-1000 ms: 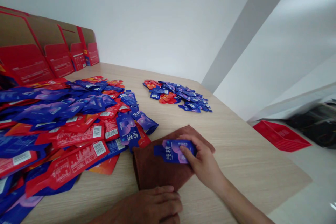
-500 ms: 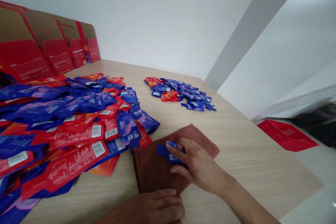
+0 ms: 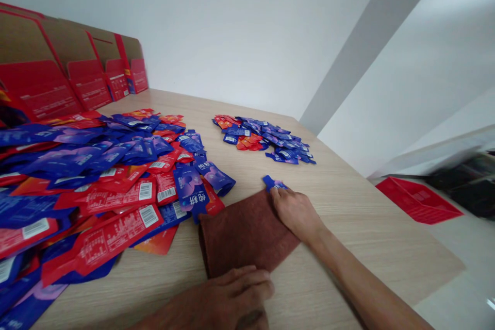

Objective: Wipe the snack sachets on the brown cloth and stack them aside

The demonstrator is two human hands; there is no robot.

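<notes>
A folded brown cloth (image 3: 243,232) lies on the table in front of me. My left hand (image 3: 235,296) rests along its near edge, with the fingers stretched out and pressing lightly on it. Beyond the cloth's right part, my right hand (image 3: 296,211) pinches a small blue sachet (image 3: 274,184), whose far end sticks out past the fingertips. Some of the cloth's right side is hidden under that hand. To the left spreads a big heap of red and blue sachets (image 3: 127,196), a few of them close against the cloth.
A smaller pile of blue and red sachets (image 3: 266,136) lies farther back on the wooden table (image 3: 348,206). Open red cardboard boxes (image 3: 91,82) line the back left by the white wall. Past the table's right edge, a red box (image 3: 417,198) stands lower down.
My right hand has moved the blue sachet away from me, from the middle of the cloth to beyond its far right side. My left hand has stayed nearly in place.
</notes>
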